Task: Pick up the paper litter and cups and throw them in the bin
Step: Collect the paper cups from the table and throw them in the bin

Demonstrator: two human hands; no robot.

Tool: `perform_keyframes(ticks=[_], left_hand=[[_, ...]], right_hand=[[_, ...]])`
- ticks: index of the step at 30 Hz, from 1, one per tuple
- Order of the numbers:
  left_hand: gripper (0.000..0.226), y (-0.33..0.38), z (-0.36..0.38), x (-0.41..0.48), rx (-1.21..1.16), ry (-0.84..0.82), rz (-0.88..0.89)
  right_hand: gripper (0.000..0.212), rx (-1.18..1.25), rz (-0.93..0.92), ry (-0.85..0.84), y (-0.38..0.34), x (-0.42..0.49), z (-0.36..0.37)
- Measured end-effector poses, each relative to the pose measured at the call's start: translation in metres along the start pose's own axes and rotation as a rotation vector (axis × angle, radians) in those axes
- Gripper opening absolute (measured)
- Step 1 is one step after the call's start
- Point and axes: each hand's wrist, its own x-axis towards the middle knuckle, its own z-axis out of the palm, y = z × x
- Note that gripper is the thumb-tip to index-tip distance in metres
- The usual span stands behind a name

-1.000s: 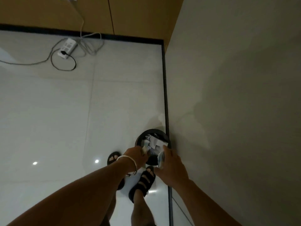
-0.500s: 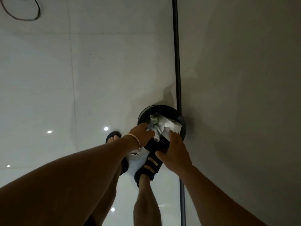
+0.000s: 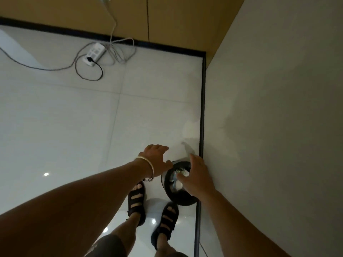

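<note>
Paper litter (image 3: pixel 178 171) fills the upright bin (image 3: pixel 182 200), mouth upward.

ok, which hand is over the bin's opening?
The right hand, spread open, overlapping the black bin by the wall. The left hand, wearing a bangle, sits left of it, mostly over floor.

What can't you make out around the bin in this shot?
Head view only.
- The litter in the bin: partly covered by the right hand, small and blurred; paper or cups unclear.
- Right side of the bin: behind the right hand.
- Palm of the left hand: faces away.
- Sockets on the power strip: too small.
</note>
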Motion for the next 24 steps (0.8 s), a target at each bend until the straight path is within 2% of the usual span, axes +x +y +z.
perform_keyframes(ticks=[6,9,13,19,24], left_hand=[[0.066,-0.022,-0.058,-0.101,-0.117,0.145,-0.169],[0.065,-0.035,-0.067,-0.158,-0.247,0.242,-0.270],[0.065,-0.052,-0.067,-0.242,-0.296,0.344,-0.370],[0.065,-0.099,-0.061,-0.375,-0.345,0.565,-0.520],[0.064,-0.151,-0.019,-0.494,-0.444,0.711,-0.709]], right_hand=[[0.084,-0.143,-0.182,0.010,-0.081,-0.047,-0.046],[0.084,-0.242,-0.297,-0.015,-0.113,-0.075,-0.056],[0.085,-0.403,-0.431,-0.051,-0.160,-0.123,-0.058],[0.085,-0.640,-0.655,-0.095,-0.247,-0.200,-0.021],[0.084,-0.778,-0.865,-0.172,-0.316,-0.286,0.047]])
